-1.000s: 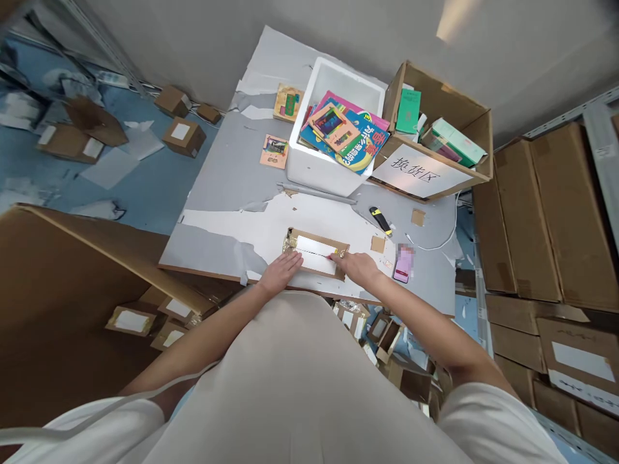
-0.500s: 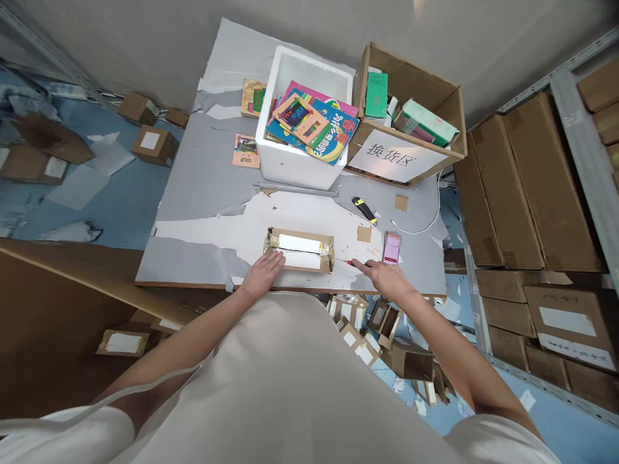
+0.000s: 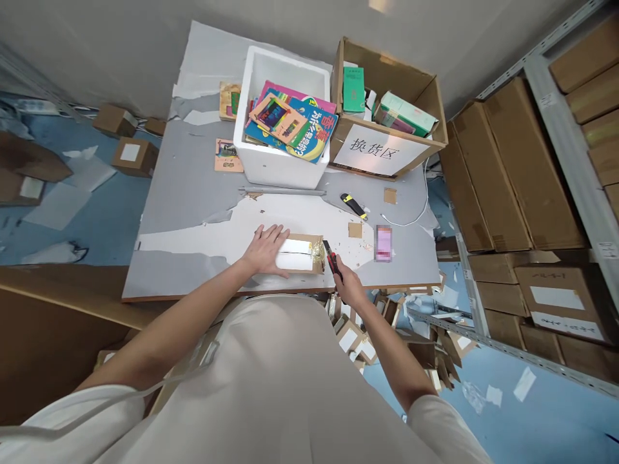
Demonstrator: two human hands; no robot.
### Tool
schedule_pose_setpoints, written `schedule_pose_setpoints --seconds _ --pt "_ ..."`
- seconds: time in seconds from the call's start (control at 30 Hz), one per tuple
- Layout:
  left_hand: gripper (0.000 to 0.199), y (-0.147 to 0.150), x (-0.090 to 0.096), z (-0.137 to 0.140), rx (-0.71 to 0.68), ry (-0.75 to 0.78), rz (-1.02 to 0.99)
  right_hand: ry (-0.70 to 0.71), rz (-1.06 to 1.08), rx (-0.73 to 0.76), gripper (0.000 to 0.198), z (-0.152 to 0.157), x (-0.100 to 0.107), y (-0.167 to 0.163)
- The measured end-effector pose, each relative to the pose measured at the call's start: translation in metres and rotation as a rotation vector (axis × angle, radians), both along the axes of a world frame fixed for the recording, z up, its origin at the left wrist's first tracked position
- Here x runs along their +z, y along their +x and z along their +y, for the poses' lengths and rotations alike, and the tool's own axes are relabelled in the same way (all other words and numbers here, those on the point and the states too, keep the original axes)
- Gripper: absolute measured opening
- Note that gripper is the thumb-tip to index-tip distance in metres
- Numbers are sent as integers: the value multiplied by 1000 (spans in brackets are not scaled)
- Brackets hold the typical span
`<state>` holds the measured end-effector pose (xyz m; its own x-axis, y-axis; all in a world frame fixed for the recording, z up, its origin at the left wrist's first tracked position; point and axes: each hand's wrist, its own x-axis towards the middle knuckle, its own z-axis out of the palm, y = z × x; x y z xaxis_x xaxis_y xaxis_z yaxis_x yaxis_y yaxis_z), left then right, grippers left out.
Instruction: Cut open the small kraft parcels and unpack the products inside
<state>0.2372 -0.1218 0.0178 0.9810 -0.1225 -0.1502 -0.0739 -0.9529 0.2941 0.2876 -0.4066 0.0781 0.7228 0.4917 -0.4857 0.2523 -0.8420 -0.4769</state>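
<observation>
A small taped cardboard box (image 3: pixel 296 259) with white labels lies on the table near its front edge. My left hand (image 3: pixel 265 250) rests on the box's left end with the fingers spread, hiding that end. In my right hand (image 3: pixel 349 283) is a red and black utility knife (image 3: pixel 333 259), closed in the fingers. Its tip points up, just beside the taped right end of the box; whether it touches the tape I cannot tell.
Behind the box stand a white foam box (image 3: pixel 283 164) of books and a carton (image 3: pixel 387 151) of green boxes. A black and yellow cutter (image 3: pixel 354 206), a white cable (image 3: pixel 411 222) and a phone (image 3: pixel 383 243) lie to the right. Shelves (image 3: pixel 503 283) with cartons flank the right side.
My right hand has moved left and turned the utility knife upward beside the box's right end. My left hand has slid further over the left end, fingers spreading. The view has shifted.
</observation>
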Motion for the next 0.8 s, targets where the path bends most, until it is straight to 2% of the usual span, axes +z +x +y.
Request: schedule_pose_setpoints --seconds 0.1,0.37,0.53,0.7,0.8 --pt "131 -4 -3 -2 29 -21 -37 -14 -25 13 62 1 1 -2" --pt "127 -3 -4 -1 79 -41 -55 -304 -100 154 62 40 20 0" --pt "132 -1 -3 -1 109 -25 -6 -421 -69 242 65 45 30 3" --pt "134 -2 0 -2 81 -24 18 -491 -71 256 70 54 25 9" --pt "137 -1 0 -2 100 -7 11 -512 -14 304 68 47 15 -5"
